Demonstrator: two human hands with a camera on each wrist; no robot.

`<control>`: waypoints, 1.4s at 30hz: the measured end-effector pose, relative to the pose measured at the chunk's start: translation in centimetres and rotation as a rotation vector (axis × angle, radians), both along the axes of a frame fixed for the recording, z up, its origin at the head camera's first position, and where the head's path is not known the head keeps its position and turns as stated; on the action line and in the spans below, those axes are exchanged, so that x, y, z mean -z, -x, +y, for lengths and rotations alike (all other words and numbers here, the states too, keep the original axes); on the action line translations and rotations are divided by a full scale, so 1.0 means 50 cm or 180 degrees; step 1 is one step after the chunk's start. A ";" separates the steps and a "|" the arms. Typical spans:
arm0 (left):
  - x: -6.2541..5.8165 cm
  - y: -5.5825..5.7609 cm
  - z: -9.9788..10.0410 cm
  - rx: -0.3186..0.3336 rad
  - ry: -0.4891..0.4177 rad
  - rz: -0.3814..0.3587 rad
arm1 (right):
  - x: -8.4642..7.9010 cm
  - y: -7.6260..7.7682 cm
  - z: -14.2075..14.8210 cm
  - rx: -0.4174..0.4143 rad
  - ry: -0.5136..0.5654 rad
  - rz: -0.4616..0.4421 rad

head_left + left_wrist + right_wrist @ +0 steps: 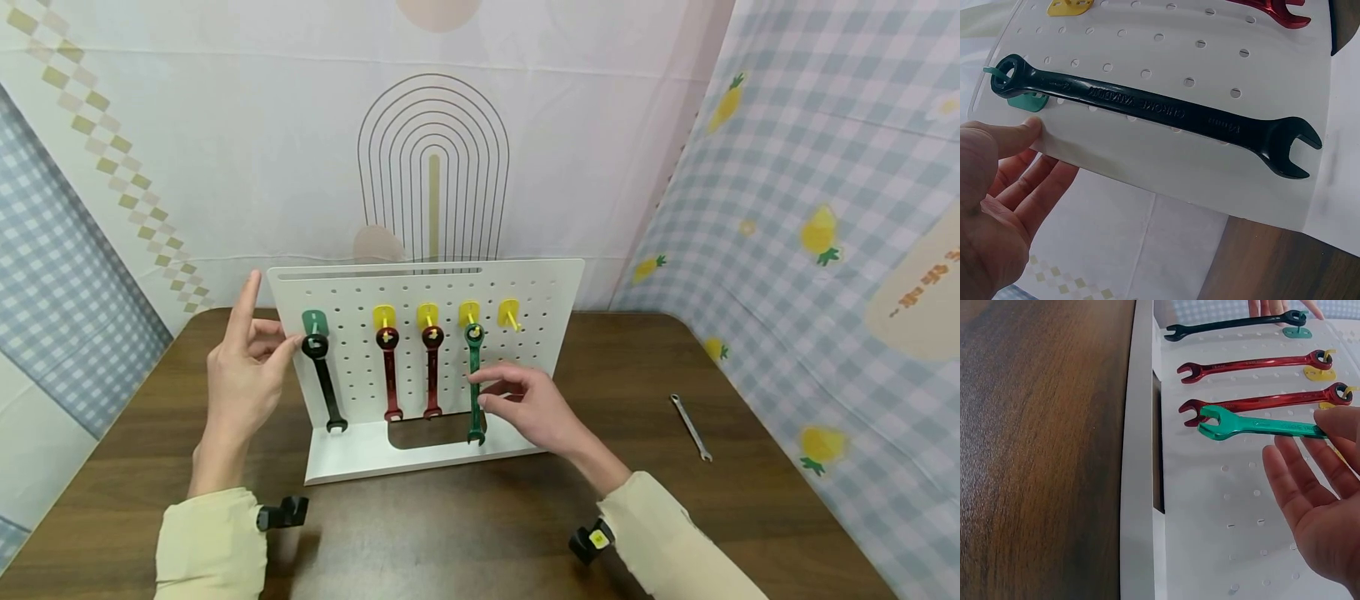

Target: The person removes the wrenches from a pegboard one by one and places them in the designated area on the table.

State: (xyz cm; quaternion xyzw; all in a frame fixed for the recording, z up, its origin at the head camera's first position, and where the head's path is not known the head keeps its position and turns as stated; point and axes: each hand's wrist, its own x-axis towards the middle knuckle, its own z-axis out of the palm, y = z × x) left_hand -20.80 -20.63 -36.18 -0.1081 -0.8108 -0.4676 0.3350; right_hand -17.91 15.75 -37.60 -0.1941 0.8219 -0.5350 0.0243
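A white pegboard point(360, 392) stands on the table, and my left hand point(243, 375) grips its left edge, thumb in front and fingers behind. Close by that thumb, a black combination wrench point(1147, 106) hangs by its ring end on a green hook point(1029, 101). My right hand point(532, 404) pinches the shaft of a green combination wrench point(1254, 425) between thumb and fingers. Its ring end point(474, 334) is at a yellow hook point(469, 312), and its open end points down. Two red wrenches point(390, 375) hang on yellow hooks between the hands.
A bare yellow hook point(510, 314) sits at the board's right. A small silver wrench point(692, 427) lies on the wooden table point(420, 533) to the right. Patterned cloth point(300, 167) hangs behind the board, with checked cloth point(795, 183) on the right.
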 end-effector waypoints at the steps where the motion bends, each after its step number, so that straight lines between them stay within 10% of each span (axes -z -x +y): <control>1: 0.000 0.000 0.000 0.0000 0.0000 0.0004 | -0.001 -0.002 0.000 0.0018 0.0026 -0.0023; 42: -0.003 -0.002 0.000 -0.0017 0.0016 -0.0054 | -0.022 -0.035 -0.013 0.0157 0.0367 -0.0041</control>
